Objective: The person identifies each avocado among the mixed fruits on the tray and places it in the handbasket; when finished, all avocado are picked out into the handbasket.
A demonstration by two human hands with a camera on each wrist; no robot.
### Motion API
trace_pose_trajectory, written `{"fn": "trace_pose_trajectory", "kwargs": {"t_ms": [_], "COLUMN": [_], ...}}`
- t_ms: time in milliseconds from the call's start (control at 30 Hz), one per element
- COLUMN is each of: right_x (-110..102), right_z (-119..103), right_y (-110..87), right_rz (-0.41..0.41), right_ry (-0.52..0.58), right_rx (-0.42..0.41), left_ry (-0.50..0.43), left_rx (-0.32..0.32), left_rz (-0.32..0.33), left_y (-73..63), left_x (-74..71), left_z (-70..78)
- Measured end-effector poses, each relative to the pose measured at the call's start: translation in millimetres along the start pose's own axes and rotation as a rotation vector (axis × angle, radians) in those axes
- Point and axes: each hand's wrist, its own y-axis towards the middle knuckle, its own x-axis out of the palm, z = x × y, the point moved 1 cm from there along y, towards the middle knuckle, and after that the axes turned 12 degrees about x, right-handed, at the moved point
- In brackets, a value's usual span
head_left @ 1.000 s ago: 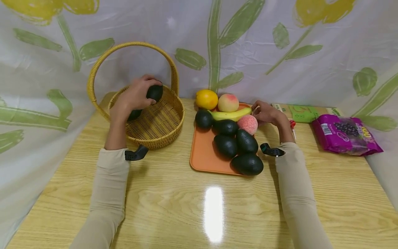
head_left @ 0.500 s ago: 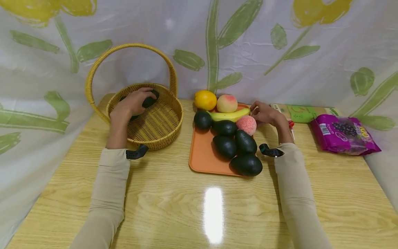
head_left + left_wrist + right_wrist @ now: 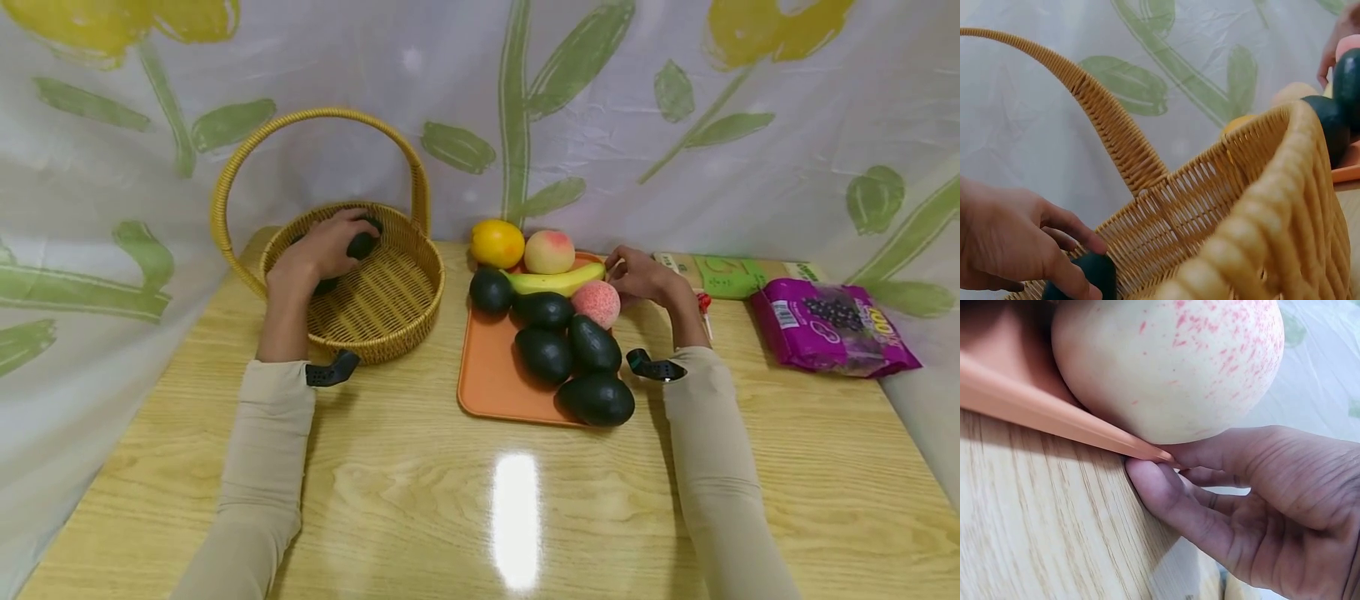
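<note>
My left hand [image 3: 318, 250] is inside the wicker basket [image 3: 390, 340] on the left, its fingers curled over a dark green avocado [image 3: 364, 242] low by the basket's back wall. Another avocado [image 3: 326, 286] shows partly beneath that hand. In the left wrist view, fingertips lie along the held avocado [image 3: 1099, 275]. My right hand [image 3: 639, 275] is at the far right corner of the orange tray [image 3: 491, 387]. The right wrist view shows its thumb and fingers pinching the tray's rim [image 3: 1116, 441], just under a pale, pink-flecked peach [image 3: 1172, 369].
On the tray are several avocados [image 3: 596, 398], a banana [image 3: 555, 279] and a pink peach [image 3: 597, 303]. A yellow lemon-like fruit [image 3: 497, 242] and another peach [image 3: 550, 252] sit at its back edge. A lollipop [image 3: 705, 304], green package [image 3: 738, 275] and purple bag [image 3: 832, 325] lie rightward.
My left hand has lowered its avocado from rim height down into the basket, then stayed there over the last half second. The right hand keeps its place at the tray.
</note>
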Motion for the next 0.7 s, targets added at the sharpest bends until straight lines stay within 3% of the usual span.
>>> {"fn": "trace_pose_trajectory", "kwargs": {"t_ms": [167,433,700], "right_x": [2.8,-2.4,-5.7], "right_z": [3.5,6.1,-7.3], "right_y": [1.3,-0.3,-12.1], "right_rz": [0.013,0.022,0.016], "right_ry": [0.002,-0.017,-0.008], "right_rx": [0.001,-0.01,0.0], "left_ry": [0.002,0.026,0.007], "left_rx": [0.036,0.16,0.253], "left_rz": [0.042,0.106,0.111], "left_y": [-1.5,-0.5,-0.6], "left_x": [-7.1,-24.6,-35.4], "left_z": [11.2,42.3,68.8]}}
